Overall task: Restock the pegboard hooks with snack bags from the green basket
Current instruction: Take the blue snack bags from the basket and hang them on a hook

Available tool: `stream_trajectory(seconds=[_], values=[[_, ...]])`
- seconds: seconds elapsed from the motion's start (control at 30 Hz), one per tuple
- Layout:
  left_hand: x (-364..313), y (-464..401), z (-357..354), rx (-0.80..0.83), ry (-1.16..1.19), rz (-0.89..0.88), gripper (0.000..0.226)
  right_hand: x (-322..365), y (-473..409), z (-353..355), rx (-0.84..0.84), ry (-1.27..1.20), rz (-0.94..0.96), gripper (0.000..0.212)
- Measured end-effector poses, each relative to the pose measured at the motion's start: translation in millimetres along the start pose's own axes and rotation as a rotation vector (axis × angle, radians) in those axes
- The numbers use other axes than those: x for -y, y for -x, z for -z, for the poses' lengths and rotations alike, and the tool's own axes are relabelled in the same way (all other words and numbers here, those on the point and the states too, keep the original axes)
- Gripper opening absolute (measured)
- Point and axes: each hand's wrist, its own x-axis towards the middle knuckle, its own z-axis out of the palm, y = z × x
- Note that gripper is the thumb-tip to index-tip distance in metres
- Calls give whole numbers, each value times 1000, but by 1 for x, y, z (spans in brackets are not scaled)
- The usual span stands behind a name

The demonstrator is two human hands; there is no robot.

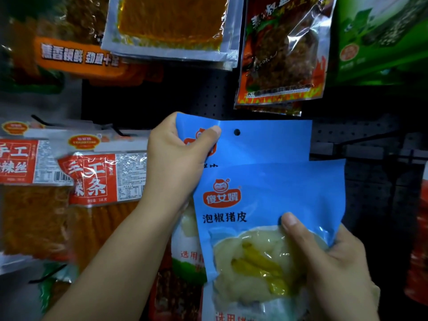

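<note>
Left hand [178,156] pinches rear blue bag [266,142] at frame centre, punch hole [236,132] exposed. Right hand [333,262] grips front blue bag [266,205], lower right. Suggest aligning hole squarely with hook before pushing; no free hook clearly visible.

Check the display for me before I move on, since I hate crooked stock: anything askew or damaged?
One thing: the red-labelled bag left of the left hand hangs tilted against its straight neighbour. The two blue bags are in the hands, not yet hooked. No tears or spills show.
</note>
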Motion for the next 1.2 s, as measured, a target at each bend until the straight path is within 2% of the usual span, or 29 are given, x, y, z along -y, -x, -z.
stream_trajectory(seconds=[0.13,0.4,0.6,0.87,1.2], values=[[-2,-3,-2,7,-35,-13,22,-4,0,1,-20,-14,-20,24],[27,-12,-8,69,-3,94,23,-16,-4,1,48,-28,-70,26],[61,-26,-23,88,-144,122,18,-45,-33,-2,-25,-84,-220,4],[98,-45,-49,164,-330,171,21,-77,-88,-14,-44,-105,-356,6],[120,-58,-67,172,-412,274,37,-102,-111,-15,-42,-13,-364,13]])
